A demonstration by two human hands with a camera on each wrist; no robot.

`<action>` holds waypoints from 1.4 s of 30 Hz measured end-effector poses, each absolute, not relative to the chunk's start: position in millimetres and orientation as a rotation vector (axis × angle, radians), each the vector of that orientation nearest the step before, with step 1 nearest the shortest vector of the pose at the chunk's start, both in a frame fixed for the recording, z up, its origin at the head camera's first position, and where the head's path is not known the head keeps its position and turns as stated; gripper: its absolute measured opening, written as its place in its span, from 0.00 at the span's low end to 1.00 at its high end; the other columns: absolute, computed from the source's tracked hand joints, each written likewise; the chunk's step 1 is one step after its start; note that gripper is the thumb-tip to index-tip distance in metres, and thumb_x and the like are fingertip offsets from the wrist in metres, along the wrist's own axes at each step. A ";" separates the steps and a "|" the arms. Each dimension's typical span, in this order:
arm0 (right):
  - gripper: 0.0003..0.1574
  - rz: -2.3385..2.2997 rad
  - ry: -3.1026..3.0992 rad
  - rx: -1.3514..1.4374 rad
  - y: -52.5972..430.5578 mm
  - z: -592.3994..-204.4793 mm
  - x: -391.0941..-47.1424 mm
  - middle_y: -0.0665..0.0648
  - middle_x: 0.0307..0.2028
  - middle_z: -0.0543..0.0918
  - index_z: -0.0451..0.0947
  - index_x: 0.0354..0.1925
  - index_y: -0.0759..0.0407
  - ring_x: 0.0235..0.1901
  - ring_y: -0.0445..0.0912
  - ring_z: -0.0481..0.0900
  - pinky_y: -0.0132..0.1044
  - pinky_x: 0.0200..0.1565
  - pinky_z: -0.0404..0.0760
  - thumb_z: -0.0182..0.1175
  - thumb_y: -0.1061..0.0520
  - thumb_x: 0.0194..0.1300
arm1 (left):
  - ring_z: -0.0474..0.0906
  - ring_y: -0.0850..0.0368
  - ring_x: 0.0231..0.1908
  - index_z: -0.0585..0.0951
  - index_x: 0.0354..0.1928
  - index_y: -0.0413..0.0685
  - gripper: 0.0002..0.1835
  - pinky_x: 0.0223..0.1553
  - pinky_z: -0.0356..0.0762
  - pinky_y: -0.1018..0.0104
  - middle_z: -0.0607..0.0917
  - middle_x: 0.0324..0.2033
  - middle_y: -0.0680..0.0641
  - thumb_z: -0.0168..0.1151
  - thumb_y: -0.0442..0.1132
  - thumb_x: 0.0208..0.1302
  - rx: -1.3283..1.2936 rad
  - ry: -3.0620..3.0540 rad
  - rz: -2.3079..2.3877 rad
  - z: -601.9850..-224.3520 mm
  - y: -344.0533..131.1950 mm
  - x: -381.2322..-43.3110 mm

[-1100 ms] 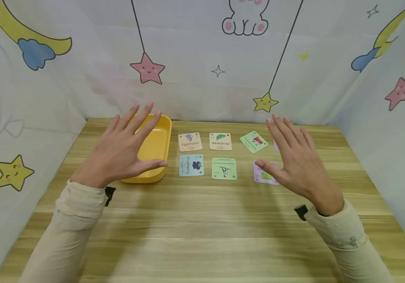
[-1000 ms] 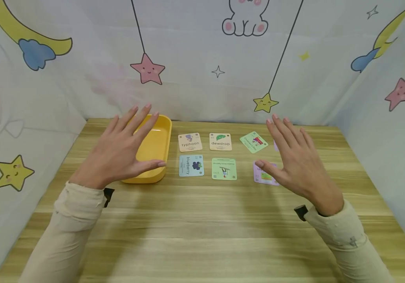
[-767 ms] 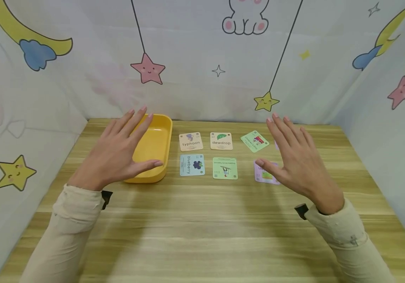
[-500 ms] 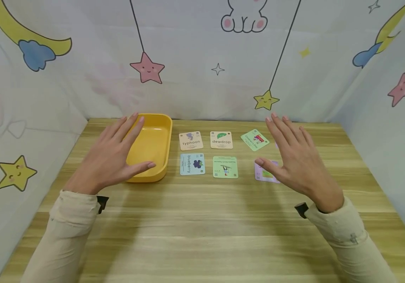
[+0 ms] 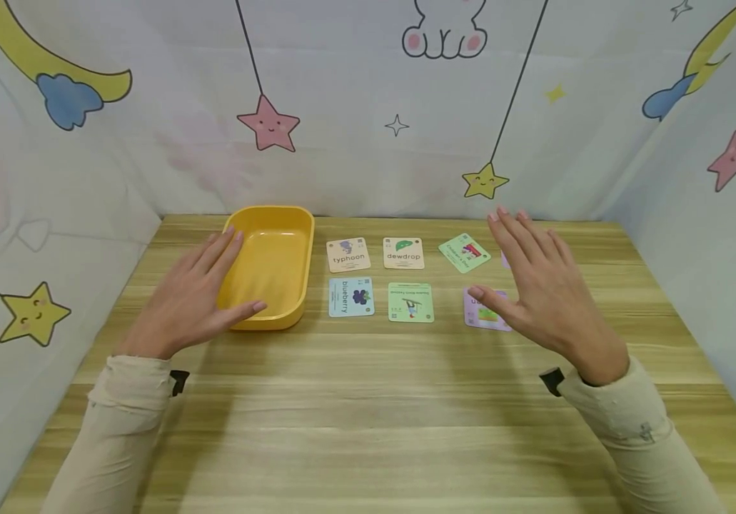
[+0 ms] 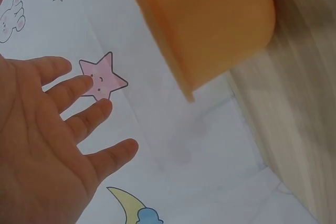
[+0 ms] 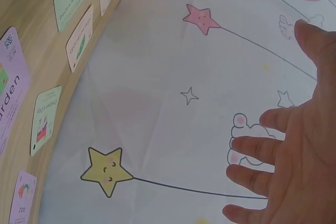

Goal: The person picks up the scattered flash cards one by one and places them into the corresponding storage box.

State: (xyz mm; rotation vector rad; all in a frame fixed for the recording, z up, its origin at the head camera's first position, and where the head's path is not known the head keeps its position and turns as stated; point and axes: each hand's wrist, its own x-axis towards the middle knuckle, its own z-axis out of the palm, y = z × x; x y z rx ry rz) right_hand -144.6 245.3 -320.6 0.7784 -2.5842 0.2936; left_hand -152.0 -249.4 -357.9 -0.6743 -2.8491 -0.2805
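Observation:
My left hand (image 5: 181,296) hovers at the left side of a yellow tray (image 5: 271,268), fingers straight and thumb spread, holding nothing. In the left wrist view the tray's wall (image 6: 215,24) stands apart from the fingers. My right hand (image 5: 544,293), also with straight fingers and holding nothing, is raised above the right-hand cards. It partly hides a purple card (image 5: 485,314) and a second purple card behind it, which reads "zoo" (image 7: 22,195) in the right wrist view. Nearby lies a tilted green card (image 5: 464,253).
Left of these lie a typhoon card (image 5: 348,255), a dewdrop card (image 5: 403,253), a blueberry card (image 5: 351,297) and another green card (image 5: 411,303), flat on the wooden table (image 5: 355,421). A white printed cloth (image 5: 342,164) hangs behind and along both sides.
My left hand has moved left and toward me, uncovering more of the yellow tray. The right hand has hardly moved. The cards lie as before.

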 end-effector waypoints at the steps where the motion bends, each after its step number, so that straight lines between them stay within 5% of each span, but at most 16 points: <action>1: 0.60 0.294 -2.588 0.776 245.7 -320.9 -144.5 0.54 0.80 0.54 0.44 0.82 0.49 0.78 0.58 0.53 0.65 0.72 0.54 0.60 0.30 0.65 | 0.53 0.34 0.76 0.49 0.81 0.42 0.57 0.72 0.55 0.36 0.55 0.79 0.37 0.62 0.68 0.63 -0.669 -2.857 -0.281 -359.7 -250.2 -151.9; 10: 0.58 0.307 -2.601 0.761 250.3 -324.8 -144.9 0.55 0.80 0.55 0.48 0.82 0.52 0.78 0.58 0.52 0.65 0.70 0.56 0.54 0.25 0.68 | 0.51 0.34 0.76 0.48 0.81 0.42 0.56 0.73 0.53 0.37 0.52 0.79 0.36 0.62 0.67 0.65 -0.606 -2.940 -0.370 -375.2 -258.2 -153.0; 28: 0.58 0.305 -2.610 0.743 257.0 -328.8 -144.4 0.54 0.80 0.55 0.48 0.81 0.52 0.78 0.58 0.52 0.64 0.70 0.57 0.62 0.33 0.65 | 0.48 0.30 0.76 0.45 0.79 0.33 0.59 0.72 0.53 0.35 0.47 0.79 0.31 0.57 0.70 0.66 -0.519 -3.061 -0.423 -395.1 -260.3 -154.2; 42: 0.57 0.305 -2.633 0.721 265.4 -335.8 -147.1 0.56 0.79 0.56 0.49 0.81 0.52 0.76 0.60 0.56 0.65 0.70 0.57 0.61 0.34 0.67 | 0.33 0.29 0.77 0.27 0.76 0.34 0.67 0.72 0.47 0.30 0.24 0.78 0.36 0.52 0.76 0.64 -0.293 -3.240 -0.558 -400.0 -265.3 -155.9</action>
